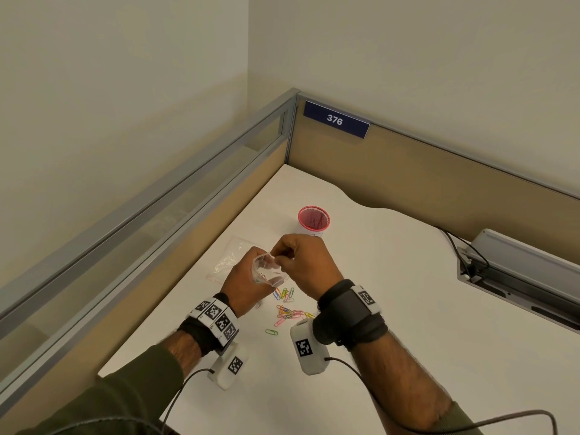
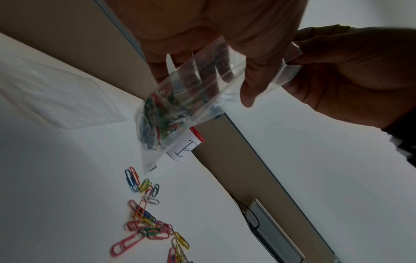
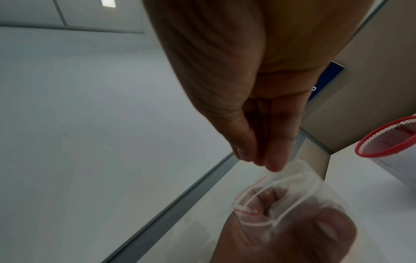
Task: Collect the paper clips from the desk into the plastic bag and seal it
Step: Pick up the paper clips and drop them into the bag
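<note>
A small clear zip bag (image 1: 269, 273) is held up above the desk between both hands. My left hand (image 1: 251, 268) grips its body, and several coloured clips lie in the bag's (image 2: 180, 99) lower end. My right hand (image 1: 280, 257) pinches the bag's top edge with thumb and fingertips (image 3: 273, 160). The bag's mouth (image 3: 270, 201), edged with a red line, stands open. Several loose coloured paper clips (image 1: 288, 309) lie scattered on the white desk (image 1: 392, 277) just below the hands, and they show as loose paper clips (image 2: 148, 224) under the hanging bag.
A second clear bag (image 1: 232, 255) lies flat on the desk left of the hands. A red mesh cup (image 1: 314, 218) with a white label stands behind them. Partition walls close the desk's left and back. A grey cable tray (image 1: 518, 274) with cords sits at the right.
</note>
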Demonstrator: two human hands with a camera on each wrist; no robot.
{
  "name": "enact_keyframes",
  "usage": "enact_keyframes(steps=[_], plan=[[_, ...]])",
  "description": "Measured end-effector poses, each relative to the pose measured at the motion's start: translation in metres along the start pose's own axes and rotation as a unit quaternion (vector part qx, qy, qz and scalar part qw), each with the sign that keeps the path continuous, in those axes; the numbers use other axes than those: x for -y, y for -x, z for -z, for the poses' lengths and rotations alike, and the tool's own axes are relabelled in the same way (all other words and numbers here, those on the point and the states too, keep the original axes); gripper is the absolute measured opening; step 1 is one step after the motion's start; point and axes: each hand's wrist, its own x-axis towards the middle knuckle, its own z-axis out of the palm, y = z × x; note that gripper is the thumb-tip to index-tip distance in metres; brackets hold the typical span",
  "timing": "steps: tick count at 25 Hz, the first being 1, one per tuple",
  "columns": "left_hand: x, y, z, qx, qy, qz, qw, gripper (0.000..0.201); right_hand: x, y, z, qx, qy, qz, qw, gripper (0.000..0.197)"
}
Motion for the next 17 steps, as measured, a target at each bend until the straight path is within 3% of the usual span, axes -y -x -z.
enact_keyframes(steps=[5, 8, 11, 13, 17], plan=[[0.009, 0.001, 0.008, -0.007, 0.036, -0.005, 0.999, 0.037, -0.042, 0.01, 0.006, -0.075, -0.079, -0.058, 0.992, 0.015], [0.014, 0.004, 0.016, -0.016, 0.051, 0.003, 0.999, 0.038, -0.106, 0.028, -0.013, -0.016, 0.022, -0.169, 0.985, 0.017], [0.015, 0.006, 0.02, -0.025, 0.042, -0.005, 0.999, 0.037, -0.146, 0.058, -0.043, 0.08, 0.13, -0.256, 0.955, 0.026], [0.015, 0.007, 0.02, -0.025, 0.042, -0.007, 0.999, 0.035, -0.151, 0.069, -0.064, 0.105, 0.16, -0.257, 0.947, 0.03], [0.015, 0.006, 0.016, -0.019, 0.062, -0.011, 0.998, 0.034, -0.136, 0.074, -0.083, 0.129, 0.161, -0.175, 0.963, 0.031]])
